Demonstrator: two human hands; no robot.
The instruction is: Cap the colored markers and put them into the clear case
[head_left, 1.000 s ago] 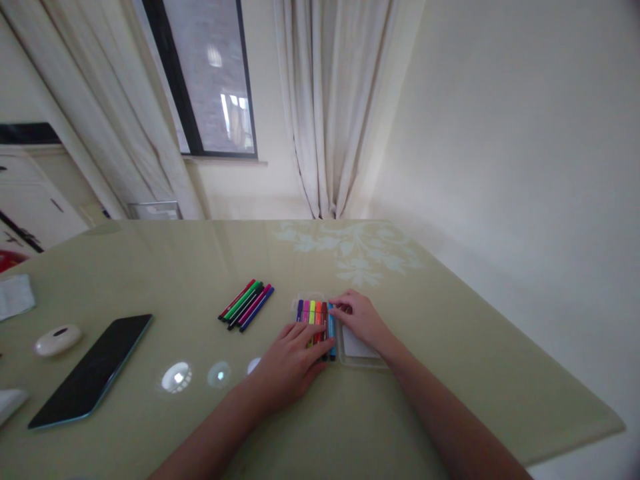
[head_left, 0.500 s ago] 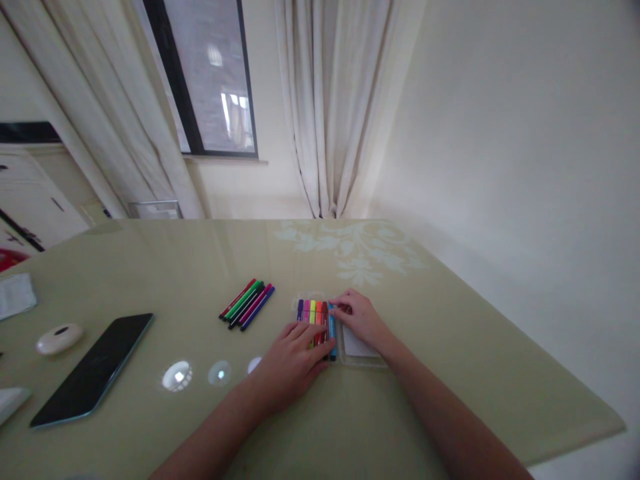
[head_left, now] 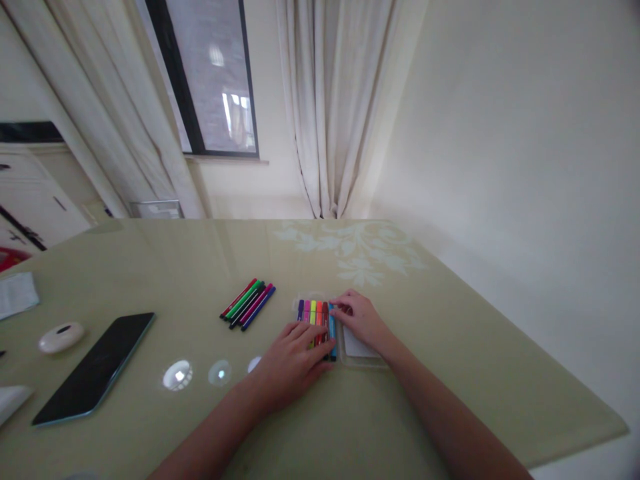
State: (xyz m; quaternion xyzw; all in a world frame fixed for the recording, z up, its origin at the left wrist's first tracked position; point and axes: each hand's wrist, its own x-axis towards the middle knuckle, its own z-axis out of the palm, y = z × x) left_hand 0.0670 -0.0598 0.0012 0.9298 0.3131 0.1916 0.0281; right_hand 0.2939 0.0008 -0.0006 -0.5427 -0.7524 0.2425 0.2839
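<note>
A clear plastic case (head_left: pixel 364 362) lies open on the table, with a row of felt-tip markers in its left half: purple, pink, yellow (head_left: pixel 313 308), orange, brown. At the row's right end is a light-blue marker (head_left: pixel 333 333). My left hand (head_left: pixel 295 357) lies over the row with its fingers stretched out, hiding the middle of several markers; its thumb side is by the blue marker's lower part. With bent fingers, my right hand (head_left: pixel 361 317) pinches the blue marker's top end. Under that hand a white sheet shows in the case's right half.
Left of the case lies a loose bunch of markers (head_left: pixel 247 305) in red, green, black, magenta and blue. Farther left are a dark tablet-like slab (head_left: pixel 95 370), a white rounded object (head_left: pixel 61 338) and a folded whitish sheet (head_left: pixel 17 295). The table (head_left: pixel 475 360) meets a wall on the right.
The view shifts very slightly. Both hands and the markers stay in nearly the same place.
</note>
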